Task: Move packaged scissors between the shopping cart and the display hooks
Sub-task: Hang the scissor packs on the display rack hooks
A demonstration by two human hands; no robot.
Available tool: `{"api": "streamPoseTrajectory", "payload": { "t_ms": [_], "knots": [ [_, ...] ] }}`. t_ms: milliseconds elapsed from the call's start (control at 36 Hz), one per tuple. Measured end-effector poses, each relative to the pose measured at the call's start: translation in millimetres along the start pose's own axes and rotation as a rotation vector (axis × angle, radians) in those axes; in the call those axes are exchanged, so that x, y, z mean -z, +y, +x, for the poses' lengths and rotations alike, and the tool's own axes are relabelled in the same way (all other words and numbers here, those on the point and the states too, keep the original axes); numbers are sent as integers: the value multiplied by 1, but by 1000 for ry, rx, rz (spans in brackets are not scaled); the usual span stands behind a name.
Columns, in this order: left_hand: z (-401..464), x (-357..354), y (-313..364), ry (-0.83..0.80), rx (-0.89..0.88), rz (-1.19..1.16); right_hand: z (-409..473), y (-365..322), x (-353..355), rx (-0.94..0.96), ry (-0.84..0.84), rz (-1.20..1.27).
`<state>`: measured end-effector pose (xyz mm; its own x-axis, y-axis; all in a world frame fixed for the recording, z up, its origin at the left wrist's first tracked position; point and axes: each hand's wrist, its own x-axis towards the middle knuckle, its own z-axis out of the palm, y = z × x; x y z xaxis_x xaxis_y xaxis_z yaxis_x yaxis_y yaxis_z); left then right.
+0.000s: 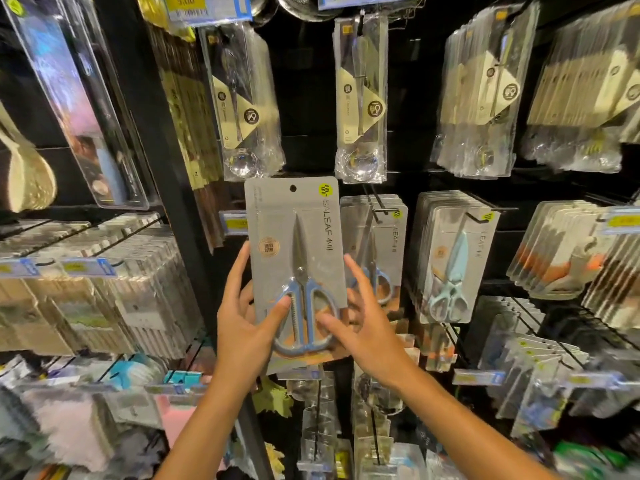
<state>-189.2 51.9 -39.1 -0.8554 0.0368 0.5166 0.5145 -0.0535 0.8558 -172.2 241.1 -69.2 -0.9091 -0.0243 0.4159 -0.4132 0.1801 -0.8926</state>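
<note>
Left hand [242,327]: at about 7 o'clock from the pack's middle, gripping its lower left edge; the thumb lies across the front onto the left handle loop, one finger runs up the left edge, and the other fingers go behind the card.
Pack [296,258]: a grey card with blue-handled scissors under a clear blister, held upright between both hands in front of the rack, blades toward 12 o'clock and handles toward 6. Its hang hole at the top is free, on no hook.
Right hand [370,320]: at about 4 o'clock from the pack's middle, fingers fairly straight and spread; the thumb tip touches the right handle loop, and a finger rises along the card's right edge. It seems to steady the pack rather than clasp it, though the fingers behind the card are hidden.
Hook [375,211]: just to the 3 o'clock side of the pack's top, a black peg carrying a row [379,251] of like grey packs, partly covered by the held pack and the right hand.
Mint scissors [450,271]: farther toward 3 o'clock, a fuller row on its own peg.
Ladles [360,98]: bagged, hanging at 12 to 1 o'clock above the pack.
</note>
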Motion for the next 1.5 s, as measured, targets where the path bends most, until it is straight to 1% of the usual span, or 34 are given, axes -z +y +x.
{"api": "streamPoseTrajectory", "payload": {
  "t_ms": [111,306,389,500,556,694,889,1139,1278,1361,1417,1500],
  "knots": [
    [1,-2,-5,-68,8,24,-11,5,5,-16,50,-40],
    [6,-13,-35,-318,99,217,-37,32,25,-111,93,-74],
    [7,-26,-46,-377,130,266,-46,45,33,-166,131,-120],
    [8,-47,-50,-436,143,264,-52,51,43,-177,172,-161],
    [9,-55,-50,-452,134,263,-53,52,49,-167,193,-144],
    [16,-69,-50,-473,125,268,-52,51,61,-170,225,-193],
    [28,-84,-48,-512,125,325,-47,50,72,-172,235,-219],
    [38,-89,-57,-534,186,307,-36,59,82,-189,203,-301],
    [50,-97,-64,-563,246,318,-21,64,86,-187,162,-286],
    [55,-103,-68,-601,282,312,-8,71,85,-191,171,-321],
    [58,-108,-71,-594,304,303,0,77,83,-209,186,-362],
    [60,-113,-74,-572,279,272,9,83,83,-222,187,-406]
  ]
}}
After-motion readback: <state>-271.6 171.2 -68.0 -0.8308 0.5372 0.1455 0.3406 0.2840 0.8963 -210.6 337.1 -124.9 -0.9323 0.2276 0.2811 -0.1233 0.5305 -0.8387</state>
